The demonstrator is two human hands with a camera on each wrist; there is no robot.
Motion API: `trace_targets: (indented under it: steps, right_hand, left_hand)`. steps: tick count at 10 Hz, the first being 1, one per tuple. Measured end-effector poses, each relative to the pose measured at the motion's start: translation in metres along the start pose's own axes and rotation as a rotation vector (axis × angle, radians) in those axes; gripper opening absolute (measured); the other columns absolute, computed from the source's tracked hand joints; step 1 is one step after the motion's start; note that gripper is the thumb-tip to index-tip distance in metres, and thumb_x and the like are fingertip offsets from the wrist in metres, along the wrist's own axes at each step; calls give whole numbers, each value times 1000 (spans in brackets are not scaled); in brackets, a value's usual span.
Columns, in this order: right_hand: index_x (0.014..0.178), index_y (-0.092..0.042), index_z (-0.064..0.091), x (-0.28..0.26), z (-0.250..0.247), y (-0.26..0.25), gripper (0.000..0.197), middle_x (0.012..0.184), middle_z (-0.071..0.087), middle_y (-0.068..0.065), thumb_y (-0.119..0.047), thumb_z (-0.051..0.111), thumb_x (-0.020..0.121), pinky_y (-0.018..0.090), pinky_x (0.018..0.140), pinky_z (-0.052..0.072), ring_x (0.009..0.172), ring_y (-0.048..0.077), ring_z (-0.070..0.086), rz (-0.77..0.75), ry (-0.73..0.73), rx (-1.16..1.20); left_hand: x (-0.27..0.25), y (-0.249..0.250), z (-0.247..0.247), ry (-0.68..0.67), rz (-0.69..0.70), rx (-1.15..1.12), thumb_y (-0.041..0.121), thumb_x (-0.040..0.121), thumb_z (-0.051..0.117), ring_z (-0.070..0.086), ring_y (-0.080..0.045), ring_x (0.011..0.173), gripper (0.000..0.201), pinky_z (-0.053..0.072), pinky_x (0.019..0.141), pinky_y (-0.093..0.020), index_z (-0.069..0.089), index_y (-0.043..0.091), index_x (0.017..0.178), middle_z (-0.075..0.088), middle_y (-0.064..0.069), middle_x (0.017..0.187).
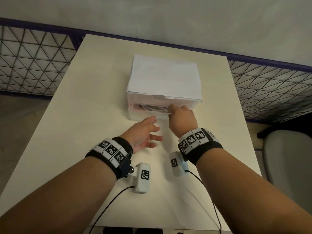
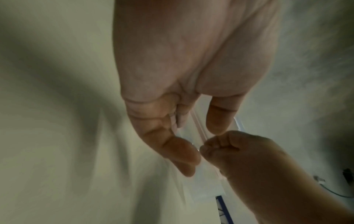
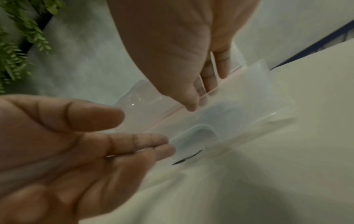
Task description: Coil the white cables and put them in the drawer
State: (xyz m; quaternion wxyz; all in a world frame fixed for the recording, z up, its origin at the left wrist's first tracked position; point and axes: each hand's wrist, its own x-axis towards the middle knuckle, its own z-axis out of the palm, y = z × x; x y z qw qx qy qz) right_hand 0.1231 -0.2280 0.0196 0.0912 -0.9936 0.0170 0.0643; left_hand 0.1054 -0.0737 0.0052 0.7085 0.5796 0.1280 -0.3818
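A white plastic drawer unit [image 1: 163,76] stands at the middle of the white table [image 1: 81,105]. Its lower drawer [image 1: 145,115] is pulled out a little, and coiled white cables [image 1: 152,108] show inside it. My right hand [image 1: 177,113] grips the drawer's translucent front wall [image 3: 239,112]; in the right wrist view its fingers [image 3: 208,81] reach over the rim into the drawer. My left hand [image 1: 148,132] hovers just in front of the drawer, palm turned inward, fingers [image 3: 138,141] spread and holding nothing. The upper drawer [image 1: 165,98] is closed.
Wire-mesh fencing [image 1: 33,65] with a dark blue rail runs behind and beside the table. A grey chair [image 1: 287,166] stands to the right. Thin black leads [image 1: 108,205] trail from my wrist cameras over the near table edge. A green plant [image 3: 17,45] appears in the right wrist view.
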Motion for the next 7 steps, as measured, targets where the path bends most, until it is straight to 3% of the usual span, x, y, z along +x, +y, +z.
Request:
trace_targets:
  steps: [1, 2, 3, 4, 5, 7]
  right_hand:
    - [100, -11, 64, -3, -1, 11, 20, 96, 65, 11, -11, 48, 87, 39, 72, 49, 95, 32, 54, 22, 162, 5]
    - [100, -19, 63, -6, -5, 19, 21, 95, 69, 5, -17, 47, 87, 34, 68, 50, 79, 26, 59, 173, 51, 32]
    - [124, -30, 54, -8, -4, 22, 44, 115, 68, -1, -18, 46, 83, 37, 89, 48, 100, 24, 62, 244, -88, 68]
    - [134, -31, 45, -12, -5, 20, 57, 129, 61, -5, -13, 46, 80, 39, 101, 41, 112, 22, 60, 281, -134, 130]
    - [137, -31, 40, -16, -5, 19, 60, 132, 58, -4, -11, 47, 80, 40, 102, 40, 111, 22, 60, 271, -178, 143]
    - [136, -33, 43, -31, -7, 31, 58, 130, 59, -5, -14, 49, 81, 39, 100, 45, 112, 20, 59, 311, -133, 254]
  left_hand:
    - [3, 5, 0, 5, 12, 0, 11, 94, 51, 68, -26, 100, 61, 49, 58, -29, 30, 24, 149, 36, 8, 149]
    - [7, 8, 0, 11, 18, -7, 11, 94, 50, 68, -24, 97, 61, 50, 59, -29, 30, 25, 149, 35, 9, 151]
    - [12, 11, 1, 22, 28, 9, 11, 93, 51, 67, -23, 94, 63, 50, 59, -29, 27, 28, 149, 33, 9, 153]
    - [17, 11, 2, 27, 20, 17, 13, 93, 53, 66, -21, 89, 66, 50, 59, -29, 26, 31, 150, 40, 7, 146]
    - [13, 10, 1, 19, 1, 17, 17, 92, 55, 65, -21, 87, 59, 50, 60, -30, 35, 35, 145, 52, 4, 123]
    - [-7, 1, -26, 66, 20, 23, 16, 90, 61, 63, -23, 86, 29, 49, 57, -30, 64, 24, 118, 59, -6, 118]
